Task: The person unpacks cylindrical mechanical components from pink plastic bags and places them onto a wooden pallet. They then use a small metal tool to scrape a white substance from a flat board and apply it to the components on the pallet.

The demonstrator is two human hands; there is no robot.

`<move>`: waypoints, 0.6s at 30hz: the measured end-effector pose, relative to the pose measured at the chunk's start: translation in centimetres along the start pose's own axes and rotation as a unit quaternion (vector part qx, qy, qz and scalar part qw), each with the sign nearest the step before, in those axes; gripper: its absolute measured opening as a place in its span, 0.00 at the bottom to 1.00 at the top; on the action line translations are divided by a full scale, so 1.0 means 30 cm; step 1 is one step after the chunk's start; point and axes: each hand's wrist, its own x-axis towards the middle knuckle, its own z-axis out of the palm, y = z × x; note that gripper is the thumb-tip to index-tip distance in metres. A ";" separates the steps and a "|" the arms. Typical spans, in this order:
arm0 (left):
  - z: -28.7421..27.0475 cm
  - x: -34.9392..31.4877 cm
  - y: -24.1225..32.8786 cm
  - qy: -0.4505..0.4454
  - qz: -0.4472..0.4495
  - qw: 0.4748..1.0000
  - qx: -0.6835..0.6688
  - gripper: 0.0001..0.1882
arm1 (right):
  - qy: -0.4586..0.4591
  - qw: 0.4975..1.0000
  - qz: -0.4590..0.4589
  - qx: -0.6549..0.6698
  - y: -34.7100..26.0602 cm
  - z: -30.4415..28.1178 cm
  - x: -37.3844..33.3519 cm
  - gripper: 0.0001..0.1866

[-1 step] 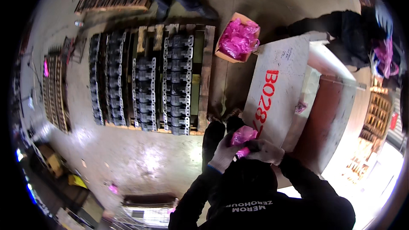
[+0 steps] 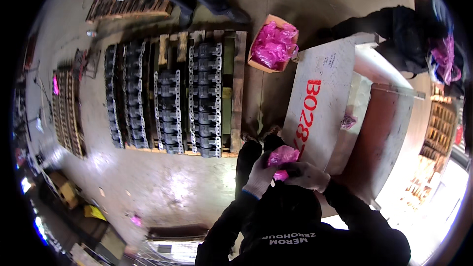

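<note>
You have the pink bundle point(image 2: 284, 154) between your hands, in front of your body, just beside the near left corner of the pale crate point(image 2: 320, 103); your gloved left hand point(image 2: 260, 173) is closed on its left side, your gloved right hand point(image 2: 308, 175) is curled against its lower right; what lies inside the wrap is hidden, and whether the plastic is being opened or folded you cannot tell from here.

As far as shows, this one is in progress: it is in hand, resting in neither crate nor carton; a small pink clump point(image 2: 349, 121) already lies inside the crate, toward its left wall; the carton point(image 2: 260, 65), near the crate's far left corner, holds a heap of pink plastic point(image 2: 274, 43) that seems to be left over.

Counted: one bundle with you; one clump visible in the crate; one carton; one crate; four black track rows point(image 2: 205, 101) on the pallet point(image 2: 237, 93), the third stopping short of its far edge; the heaped plastic overlaps too much to count.
</note>
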 end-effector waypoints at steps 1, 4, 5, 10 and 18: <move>0.016 0.036 -0.020 0.043 0.011 0.997 0.065 0.21 | 0.077 0.995 -0.019 0.065 0.033 -0.003 -0.021 0.24; 0.017 0.173 -0.097 0.130 0.043 0.980 0.144 0.16 | 0.287 0.945 -0.053 0.146 0.141 -0.048 -0.116 0.27; 0.004 0.203 -0.105 0.140 0.059 0.976 0.158 0.18 | 0.360 0.927 -0.074 0.071 0.183 -0.080 -0.137 0.28; 0.192 0.255 0.125 0.199 0.103 0.886 0.407 0.22 | 0.546 0.823 -0.090 -0.130 0.377 -0.258 -0.175 0.32; 0.250 0.734 0.177 0.217 0.029 0.696 0.684 0.26 | 0.538 0.838 -0.090 0.001 0.437 -0.396 0.016 0.43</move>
